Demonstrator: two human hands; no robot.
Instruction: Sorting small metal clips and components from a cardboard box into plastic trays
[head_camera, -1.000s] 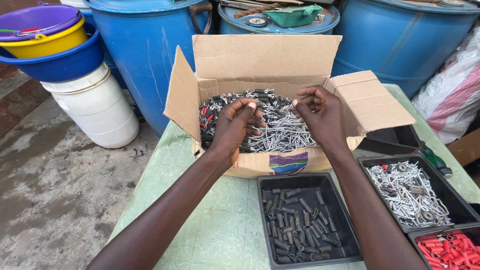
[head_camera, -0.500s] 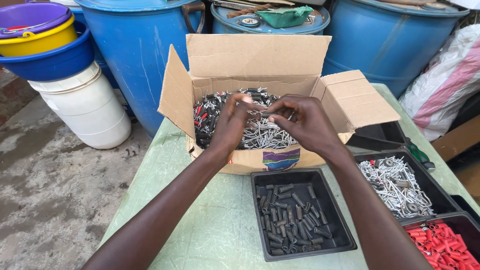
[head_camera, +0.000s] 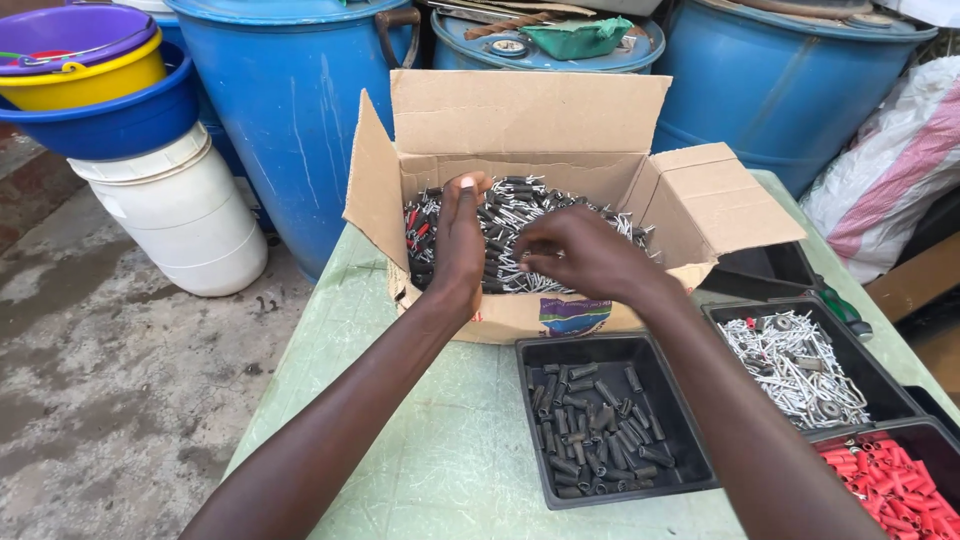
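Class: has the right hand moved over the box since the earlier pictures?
Yes. The right hand has shifted left toward the left hand, away from the box's right flap.

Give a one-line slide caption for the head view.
Both hands dig into a cardboard box of mixed fasteners.

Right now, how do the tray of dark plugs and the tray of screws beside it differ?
The tray of dark plugs sits nearer the right hand and holds short, dark grey sleeves; the tray of screws lies farther right and holds thin, silvery pieces in a tangle. Both are shallow, black and rectangular.
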